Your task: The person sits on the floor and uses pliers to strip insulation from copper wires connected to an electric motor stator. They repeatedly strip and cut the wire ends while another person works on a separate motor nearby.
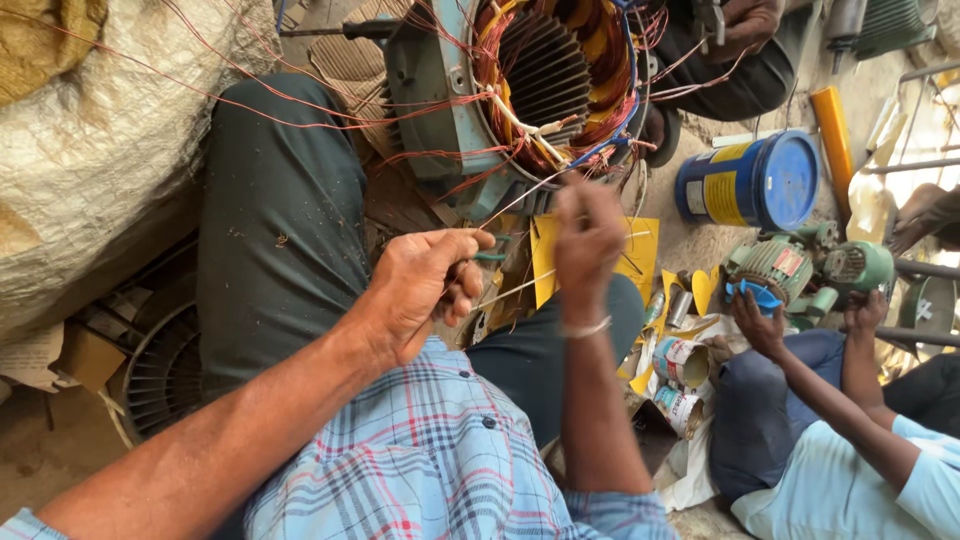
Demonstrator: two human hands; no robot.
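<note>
My left hand point(425, 285) is closed around a thin pale sleeve or wire point(510, 288) that runs toward my right hand. My right hand point(587, 235) pinches a fine white lead point(530, 190) that comes out of the motor stator point(545, 75) above. The stator is a blue-grey housing with copper windings, yellow insulation and red, blue and white leads spilling from it. Both hands work just below its open face, over my dark trouser legs point(280, 230).
A blue and yellow can point(750, 182) lies on its side at right. A co-worker in a light blue shirt point(850, 480) handles a small green motor point(800, 265). Yellow paper sheets point(545, 255), small tins point(682, 362), a white sack point(110, 140) and a fan cover point(165, 375) surround me.
</note>
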